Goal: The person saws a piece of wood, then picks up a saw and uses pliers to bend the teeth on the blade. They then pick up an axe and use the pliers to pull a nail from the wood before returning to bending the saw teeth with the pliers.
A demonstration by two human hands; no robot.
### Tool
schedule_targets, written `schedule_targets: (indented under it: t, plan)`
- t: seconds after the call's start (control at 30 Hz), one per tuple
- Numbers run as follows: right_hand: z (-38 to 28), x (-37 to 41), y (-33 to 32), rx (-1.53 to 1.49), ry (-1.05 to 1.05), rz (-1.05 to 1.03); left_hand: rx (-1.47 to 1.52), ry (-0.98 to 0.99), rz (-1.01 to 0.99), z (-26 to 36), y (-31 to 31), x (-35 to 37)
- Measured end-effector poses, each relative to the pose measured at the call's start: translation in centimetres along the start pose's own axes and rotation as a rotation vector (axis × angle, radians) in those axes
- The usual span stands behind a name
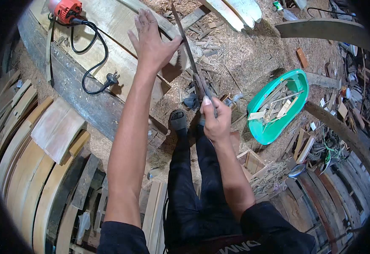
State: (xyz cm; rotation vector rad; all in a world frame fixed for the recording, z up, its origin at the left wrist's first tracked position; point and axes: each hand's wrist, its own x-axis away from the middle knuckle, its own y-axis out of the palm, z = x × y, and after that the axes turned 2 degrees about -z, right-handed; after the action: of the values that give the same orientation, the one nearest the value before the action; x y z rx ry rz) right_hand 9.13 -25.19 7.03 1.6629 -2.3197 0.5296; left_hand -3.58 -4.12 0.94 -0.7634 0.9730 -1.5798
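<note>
My right hand [216, 118] is wrapped round the handle of a hand saw [186, 44], whose long narrow blade points up and away, seen nearly edge-on. The blade lies beside the edge of a pale wooden board [125, 55]; whether its teeth touch the wood is hard to tell. Fingers spread, my left hand [151, 44] rests at the board's edge, its thumb close to the blade. Behind it, a curved wooden strip runs along the board.
A red power tool [67, 10] with a black cable and plug [112, 78] lies on the boards at upper left. A green tub [263, 134] of wood scraps stands right. Stacked planks [28, 169] fill lower left; sawdust and offcuts cover the floor.
</note>
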Motion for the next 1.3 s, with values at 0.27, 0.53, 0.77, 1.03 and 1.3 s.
schedule_targets:
  t: [0.27,0.53,0.77,1.03,1.3]
  plan:
    - [-0.1,0.3,0.3,-0.007,-0.009,-0.007,-0.001,0.001,-0.019,0.4,-0.5,-0.2]
    - [0.5,0.8,0.1,-0.04,0.036,0.014,0.012,0.004,-0.024,0.3,-0.3,-0.2]
    - [0.7,2.4,-0.1,-0.014,0.016,0.021,0.017,0.026,-0.01,0.1,-0.5,0.1]
    - [0.5,2.5,0.4,-0.058,0.005,0.032,0.007,0.023,-0.012,0.3,-0.4,0.3]
    - [0.5,-1.9,1.3,-0.052,0.0,0.024,0.042,0.009,0.037,0.4,-0.9,0.1]
